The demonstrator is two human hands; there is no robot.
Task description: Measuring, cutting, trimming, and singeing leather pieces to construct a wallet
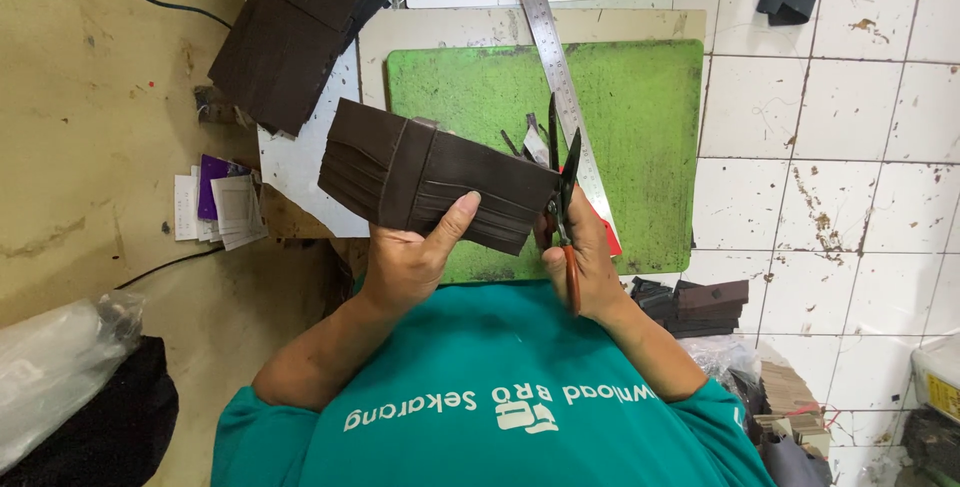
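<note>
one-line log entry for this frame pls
left hand: holds dark brown wallet piece | right hand: holds scissors, blades at piece's right edge | under: green cutting mat

Dark brown leather against scuffed green

The wallet piece (435,182) is dark chocolate brown with ridged slot lines; the same brown shows in the stack (295,32) at eleven o'clock. The cutting mat (640,137) is bright green, worn pale in patches. The scissors (565,207) have black blades and orange-red handles. The ruler (555,57) is silver-grey, the tiles (830,147) white with rusty stains, and the shirt (500,397) is teal.
</note>
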